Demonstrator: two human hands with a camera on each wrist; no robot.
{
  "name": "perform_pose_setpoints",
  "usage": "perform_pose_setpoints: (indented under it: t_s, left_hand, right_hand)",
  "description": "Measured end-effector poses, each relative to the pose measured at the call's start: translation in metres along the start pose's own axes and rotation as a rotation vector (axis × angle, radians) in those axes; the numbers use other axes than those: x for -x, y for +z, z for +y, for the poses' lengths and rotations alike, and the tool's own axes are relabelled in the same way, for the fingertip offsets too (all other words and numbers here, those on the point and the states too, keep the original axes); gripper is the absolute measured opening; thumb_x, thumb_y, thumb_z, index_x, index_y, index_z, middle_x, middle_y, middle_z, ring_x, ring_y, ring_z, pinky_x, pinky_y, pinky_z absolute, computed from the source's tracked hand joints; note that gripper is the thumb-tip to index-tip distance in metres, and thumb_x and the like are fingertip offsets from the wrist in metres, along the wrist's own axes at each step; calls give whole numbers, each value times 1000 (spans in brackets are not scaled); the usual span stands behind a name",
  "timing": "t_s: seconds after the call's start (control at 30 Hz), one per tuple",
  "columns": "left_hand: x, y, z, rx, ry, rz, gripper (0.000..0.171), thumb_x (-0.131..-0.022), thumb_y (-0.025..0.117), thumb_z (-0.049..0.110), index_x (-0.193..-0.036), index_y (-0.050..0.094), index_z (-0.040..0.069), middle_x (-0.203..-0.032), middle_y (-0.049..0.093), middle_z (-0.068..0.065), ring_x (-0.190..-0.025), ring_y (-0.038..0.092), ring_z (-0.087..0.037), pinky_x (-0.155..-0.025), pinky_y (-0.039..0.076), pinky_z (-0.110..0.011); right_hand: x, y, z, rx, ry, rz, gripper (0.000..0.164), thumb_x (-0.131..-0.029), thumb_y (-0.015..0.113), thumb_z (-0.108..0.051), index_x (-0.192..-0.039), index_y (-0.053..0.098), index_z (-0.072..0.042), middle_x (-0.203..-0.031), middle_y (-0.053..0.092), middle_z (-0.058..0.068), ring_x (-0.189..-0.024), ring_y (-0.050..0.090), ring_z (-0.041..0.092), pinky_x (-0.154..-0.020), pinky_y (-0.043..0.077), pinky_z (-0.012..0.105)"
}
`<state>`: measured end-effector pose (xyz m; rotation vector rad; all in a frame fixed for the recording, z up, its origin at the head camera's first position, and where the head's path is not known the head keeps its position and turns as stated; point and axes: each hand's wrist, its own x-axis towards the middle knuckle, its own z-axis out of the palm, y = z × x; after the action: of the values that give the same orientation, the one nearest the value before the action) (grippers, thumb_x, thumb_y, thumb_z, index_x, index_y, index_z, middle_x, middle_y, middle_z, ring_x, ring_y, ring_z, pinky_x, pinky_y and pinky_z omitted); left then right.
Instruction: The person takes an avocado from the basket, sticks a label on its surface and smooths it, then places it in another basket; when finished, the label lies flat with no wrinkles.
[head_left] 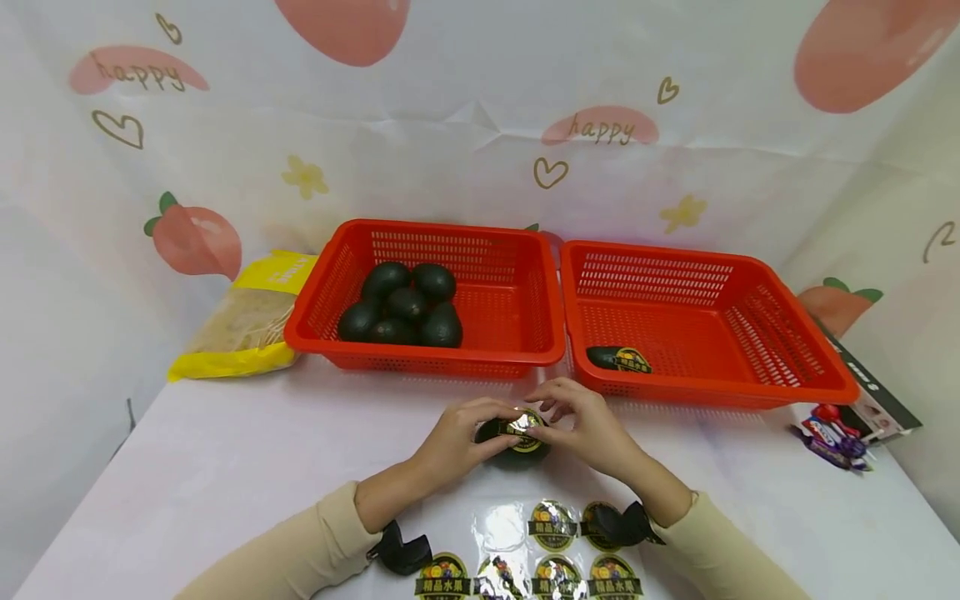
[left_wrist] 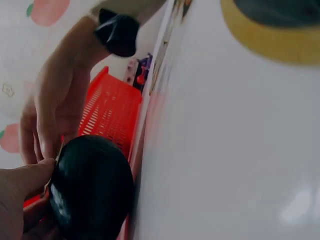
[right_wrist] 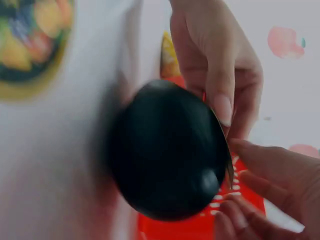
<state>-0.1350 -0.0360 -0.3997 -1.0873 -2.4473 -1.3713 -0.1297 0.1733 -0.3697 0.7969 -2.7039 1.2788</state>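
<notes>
Fruit-printed cloth (head_left: 450, 108) backs the table (head_left: 247, 467). In front of the fuller red basket (head_left: 498, 312), left hand (head_left: 465, 435) and right hand (head_left: 591, 427) arch together over an avocado (right_wrist: 167, 152), touching its sticker (head_left: 528, 419); whether they pinch it, I cannot tell.

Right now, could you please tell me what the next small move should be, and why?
Perhaps the right hand should press the sticker flat: in the right wrist view, its edge nearest that hand seems to stand off the avocado.
</notes>
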Motion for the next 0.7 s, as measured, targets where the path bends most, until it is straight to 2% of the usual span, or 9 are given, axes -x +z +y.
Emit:
perform_pose_setpoints:
  t_s: [0.07,0.2,0.37,0.47,0.57,0.63,0.7]
  left_hand:
    - [1,1,-3,12,-20,2,35,-82,71,18,-113,67,5,-113,65,-7,-107,62,-18,-90,52,-31]
    - [3,0,-7,24,-51,-7,41,-83,69,18,-120,62,3,-121,61,-11,-113,59,-21,-91,51,-34]
    - [3,0,-11,-1,-40,-49,41,-87,64,17,-125,57,1,-126,59,-15,-117,57,-24,-95,49,-37]
    - [3,0,-12,-37,-25,-72,44,-88,63,19,-127,55,1,-129,58,-15,-119,56,-24,-95,48,-38]
    - [4,1,-12,-74,-7,-85,46,-87,65,22,-128,56,4,-130,57,-11,-119,56,-22,-96,48,-37]
    - [4,1,-13,-98,8,-91,47,-85,67,25,-128,57,6,-128,58,-8,-118,56,-20,-96,48,-35]
    - [3,0,-13,-101,15,-95,49,-84,68,27,-127,56,8,-126,59,-5,-115,57,-17,-95,49,-33]
  right_hand:
    - [6,3,2,32,-33,20,33,-75,77,-12,-107,69,-10,-107,66,3,-96,62,18,-79,54,30]
    - [13,11,11,67,-88,17,35,-82,70,-12,-117,66,-7,-121,63,10,-112,60,26,-90,51,35]
    - [18,16,18,98,-130,1,41,-88,62,-8,-127,56,-3,-132,53,19,-119,54,31,-91,51,35]
    - [20,12,16,107,-86,-50,46,-89,61,-12,-133,51,-5,-137,48,18,-124,49,31,-95,48,42]
    - [28,1,16,50,4,-80,53,-91,60,-16,-139,42,-4,-140,45,17,-125,49,31,-96,45,46]
    - [37,-12,20,-25,81,-61,52,-92,58,-16,-139,41,-1,-137,49,17,-121,53,28,-96,48,39]
    - [49,-30,31,-179,150,-5,46,-93,56,-12,-135,45,4,-129,58,14,-112,60,20,-91,51,29]
